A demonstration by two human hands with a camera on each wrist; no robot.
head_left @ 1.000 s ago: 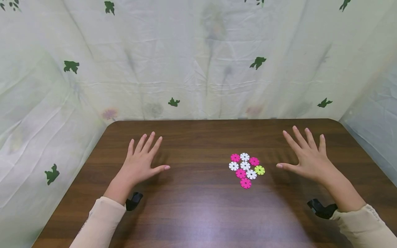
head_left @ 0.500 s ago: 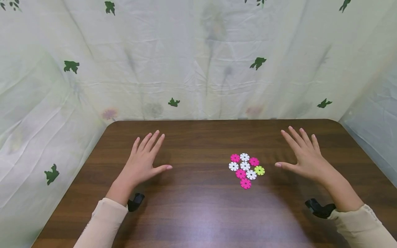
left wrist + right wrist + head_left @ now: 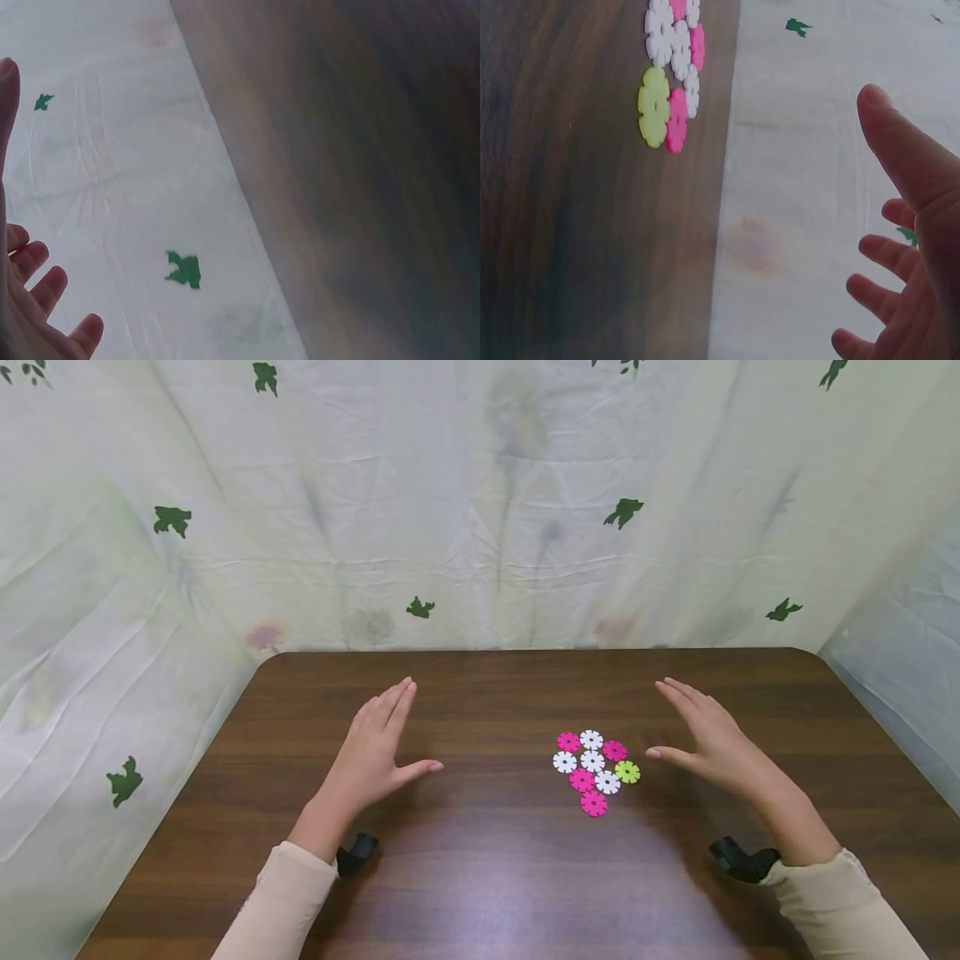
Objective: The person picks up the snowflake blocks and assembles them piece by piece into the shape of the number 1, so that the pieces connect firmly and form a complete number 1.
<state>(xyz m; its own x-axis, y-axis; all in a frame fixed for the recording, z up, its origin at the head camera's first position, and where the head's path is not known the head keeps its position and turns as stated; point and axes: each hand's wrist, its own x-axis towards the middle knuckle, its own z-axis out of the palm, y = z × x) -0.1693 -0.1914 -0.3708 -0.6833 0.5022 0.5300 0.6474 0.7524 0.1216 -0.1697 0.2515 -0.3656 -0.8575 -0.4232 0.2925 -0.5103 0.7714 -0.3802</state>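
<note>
Several flat, notched plastic discs lie in a cluster right of the table's middle: pink ones such as the nearest pink disc (image 3: 594,803), white ones such as a central white disc (image 3: 592,761), and one yellow-green disc (image 3: 627,772). My right hand (image 3: 723,747) hovers to the right of the cluster, fingers straight and thumb pointing toward the yellow-green disc without touching it. On the left, my left hand (image 3: 369,756) is held over the table with straight fingers and thumb spread, well apart from the discs. Both hands hold nothing. The right wrist view shows the yellow-green disc (image 3: 654,107) at upper left.
The brown wood-grain table (image 3: 465,877) has rounded far corners. A pale cloth (image 3: 465,527) with green leaf-like shapes hangs behind it and along both sides. Black wrist devices, such as the left device (image 3: 357,854), sit under each wrist.
Both hands have moved inward, the left to the right and the right to the left. Their fingers have come closer together and the hands have turned more edge-on. The discs have stayed put.
</note>
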